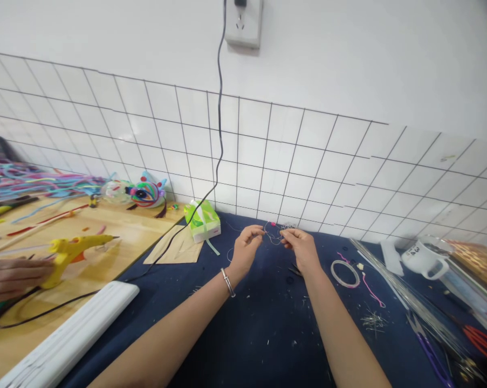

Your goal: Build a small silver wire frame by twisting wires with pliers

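My left hand (pixel 247 245) and my right hand (pixel 302 249) are raised close together over the dark blue table cover (pixel 263 323). Between them is a thin, bent silvery wire (pixel 273 238), with both hands pinching it by the fingertips. A small pink bit (pixel 273 223) shows at the top of the wire's loop. Just behind my right fingers lies a little heap of silvery pieces (pixel 288 226), too small to name. Partly hidden below my right hand is a dark-tipped tool (pixel 295 269). A bracelet (pixel 227 283) circles my left wrist.
At left, another person's hand (pixel 12 280) grips a yellow glue gun (pixel 71 253). A white power strip (pixel 71 334) and tissue pack (pixel 203 221) stand nearby. Rightward are a tape roll (pixel 345 274), long wires (pixel 409 291), purple-handled scissors (pixel 429 350) and a white mug (pixel 423 261).
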Action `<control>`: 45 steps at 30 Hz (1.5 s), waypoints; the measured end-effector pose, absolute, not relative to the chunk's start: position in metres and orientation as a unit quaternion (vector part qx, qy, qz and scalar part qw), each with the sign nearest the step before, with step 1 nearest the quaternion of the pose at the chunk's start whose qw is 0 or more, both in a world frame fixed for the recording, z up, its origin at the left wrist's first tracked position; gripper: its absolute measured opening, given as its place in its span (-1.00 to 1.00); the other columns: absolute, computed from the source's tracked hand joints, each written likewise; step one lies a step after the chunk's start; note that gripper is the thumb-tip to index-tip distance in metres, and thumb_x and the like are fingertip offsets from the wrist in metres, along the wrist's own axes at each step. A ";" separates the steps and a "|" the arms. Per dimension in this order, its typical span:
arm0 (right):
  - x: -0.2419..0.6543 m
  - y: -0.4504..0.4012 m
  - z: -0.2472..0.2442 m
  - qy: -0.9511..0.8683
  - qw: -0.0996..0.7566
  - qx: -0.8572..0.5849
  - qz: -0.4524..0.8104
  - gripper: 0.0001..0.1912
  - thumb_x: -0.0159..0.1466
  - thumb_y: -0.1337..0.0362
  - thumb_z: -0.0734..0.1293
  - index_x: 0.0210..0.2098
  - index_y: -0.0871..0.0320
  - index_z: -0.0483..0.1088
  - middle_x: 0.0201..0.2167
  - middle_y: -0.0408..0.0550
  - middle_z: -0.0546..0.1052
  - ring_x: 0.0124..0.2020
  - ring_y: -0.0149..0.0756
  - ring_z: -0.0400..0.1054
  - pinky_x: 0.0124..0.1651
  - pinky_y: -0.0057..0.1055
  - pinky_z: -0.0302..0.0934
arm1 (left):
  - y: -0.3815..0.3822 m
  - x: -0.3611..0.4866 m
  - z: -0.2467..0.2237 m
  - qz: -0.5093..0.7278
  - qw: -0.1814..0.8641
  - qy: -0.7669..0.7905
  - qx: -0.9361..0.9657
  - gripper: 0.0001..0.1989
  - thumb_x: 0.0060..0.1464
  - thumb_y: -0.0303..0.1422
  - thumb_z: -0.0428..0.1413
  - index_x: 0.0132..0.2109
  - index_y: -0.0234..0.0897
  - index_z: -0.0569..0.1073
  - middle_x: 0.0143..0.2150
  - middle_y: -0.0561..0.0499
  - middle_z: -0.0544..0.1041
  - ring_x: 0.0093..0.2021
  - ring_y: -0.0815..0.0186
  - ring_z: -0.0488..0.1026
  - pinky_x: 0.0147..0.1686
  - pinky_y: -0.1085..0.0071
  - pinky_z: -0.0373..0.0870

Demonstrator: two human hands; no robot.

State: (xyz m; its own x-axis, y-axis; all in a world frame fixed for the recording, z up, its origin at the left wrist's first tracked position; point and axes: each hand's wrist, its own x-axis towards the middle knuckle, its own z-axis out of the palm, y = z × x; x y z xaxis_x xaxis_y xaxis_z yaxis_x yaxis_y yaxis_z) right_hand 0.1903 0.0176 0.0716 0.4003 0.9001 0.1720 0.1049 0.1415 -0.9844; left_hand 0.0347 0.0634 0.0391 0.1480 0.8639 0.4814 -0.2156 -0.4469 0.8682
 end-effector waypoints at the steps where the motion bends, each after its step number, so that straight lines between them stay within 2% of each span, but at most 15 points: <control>1: 0.190 0.018 0.071 -0.444 0.611 -0.571 0.322 -0.65 -0.02 0.04 0.36 -0.38 0.20 0.48 -0.50 -0.05 0.50 -0.45 -0.33 0.34 -0.43 -0.43 0.18 | 0.064 0.035 0.038 0.592 0.487 0.268 0.584 -0.85 0.03 -0.37 0.02 -0.24 -0.27 0.42 -0.17 -0.07 0.43 -0.18 0.26 0.40 -0.26 0.34 0.35; 4: 0.190 0.017 0.072 -0.454 0.602 -0.574 0.320 -0.65 -0.02 0.03 0.35 -0.38 0.19 0.48 -0.52 -0.06 0.49 -0.46 -0.33 0.34 -0.42 -0.42 0.18 | 0.066 0.038 0.036 0.576 0.568 0.265 0.524 -0.79 0.01 -0.29 0.05 -0.21 -0.28 0.40 -0.27 -0.05 0.46 -0.29 0.30 0.44 -0.34 0.40 0.34; 9: 0.189 0.016 0.073 -0.469 0.586 -0.576 0.324 -0.64 -0.02 0.03 0.34 -0.38 0.20 0.48 -0.55 -0.07 0.48 -0.50 -0.35 0.32 -0.43 -0.42 0.18 | 0.068 0.040 0.035 0.556 0.631 0.260 0.475 -0.72 -0.05 -0.25 0.12 -0.18 -0.28 0.38 -0.22 -0.07 0.46 -0.32 0.34 0.44 -0.38 0.45 0.32; 13: 0.188 0.015 0.073 -0.484 0.574 -0.577 0.322 -0.65 0.00 0.04 0.34 -0.38 0.20 0.47 -0.55 -0.07 0.48 -0.50 -0.35 0.33 -0.41 -0.42 0.19 | 0.069 0.039 0.034 0.536 0.657 0.248 0.468 -0.74 -0.05 -0.23 0.12 -0.22 -0.31 0.40 -0.25 -0.08 0.47 -0.34 0.36 0.43 -0.39 0.45 0.32; 24: 0.192 0.015 0.073 -0.535 0.532 -0.596 0.275 -0.70 0.05 0.08 0.28 -0.39 0.17 0.47 -0.55 -0.09 0.49 -0.50 -0.34 0.33 -0.44 -0.44 0.18 | 0.071 0.039 0.030 0.510 0.667 0.264 0.475 -0.75 -0.09 -0.22 0.15 -0.32 -0.33 0.43 -0.41 -0.02 0.48 -0.45 0.39 0.42 -0.42 0.46 0.31; 32: 0.196 0.015 0.074 -0.576 0.483 -0.634 0.183 -0.79 0.08 0.15 0.23 -0.44 0.10 0.45 -0.52 -0.15 0.49 -0.45 -0.32 0.33 -0.37 -0.42 0.13 | 0.072 0.039 0.029 0.509 0.668 0.275 0.468 -0.74 -0.12 -0.21 0.17 -0.33 -0.32 0.44 -0.42 -0.02 0.48 -0.46 0.40 0.41 -0.44 0.48 0.29; 45: 0.202 0.005 0.101 -0.657 0.360 -0.661 0.045 -0.85 0.09 0.27 0.22 -0.49 0.08 0.42 -0.41 -0.13 0.46 -0.36 -0.34 0.28 -0.27 -0.43 0.07 | 0.073 0.039 0.028 0.501 0.671 0.280 0.469 -0.72 -0.12 -0.19 0.17 -0.32 -0.32 0.43 -0.41 -0.01 0.47 -0.45 0.40 0.41 -0.46 0.49 0.29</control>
State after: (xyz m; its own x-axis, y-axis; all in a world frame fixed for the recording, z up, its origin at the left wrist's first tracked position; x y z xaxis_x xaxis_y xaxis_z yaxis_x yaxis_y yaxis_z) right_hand 0.2024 0.0050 0.1006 0.1320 0.9008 0.4137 0.8363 0.1228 -0.5343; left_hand 0.0387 0.0731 0.0279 0.3421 0.9350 0.0941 -0.4091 0.0580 0.9106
